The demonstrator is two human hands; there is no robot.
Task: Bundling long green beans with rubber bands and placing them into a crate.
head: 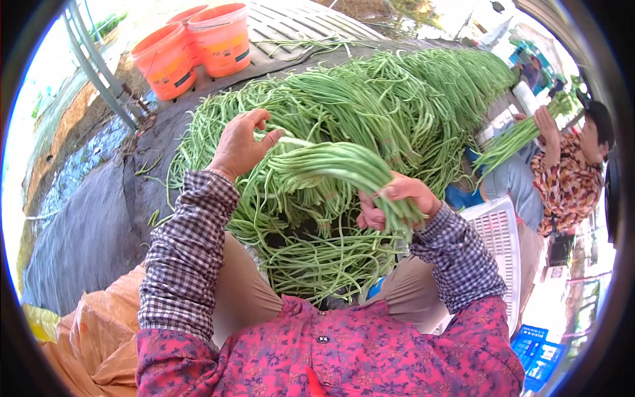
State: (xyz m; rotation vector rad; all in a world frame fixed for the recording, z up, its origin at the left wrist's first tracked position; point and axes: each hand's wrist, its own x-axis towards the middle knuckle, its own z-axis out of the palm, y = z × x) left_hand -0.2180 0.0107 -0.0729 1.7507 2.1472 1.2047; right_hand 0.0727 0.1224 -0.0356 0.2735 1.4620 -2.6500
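My right hand (399, 201) is closed around one end of a bundle of green yardlong beans (337, 161). The bundle arches to the left above the others, its far end hanging loose. To the left of it, my left hand (243, 141) is raised with thumb and fingers apart, holding nothing. Below and beyond both hands spreads a large heap of yardlong beans (317, 99), some lying in tied bunches. More loose beans (322, 263) lie in a tangle between my knees.
Orange buckets (163, 62) stand at the back left on dark ground cloth (94, 218). A white plastic crate (496, 238) is by my right side. At right, another person (565, 173) holds a bean bundle (516, 141). An orange sack (99, 332) lies at lower left, a blue crate (538, 355) at lower right.
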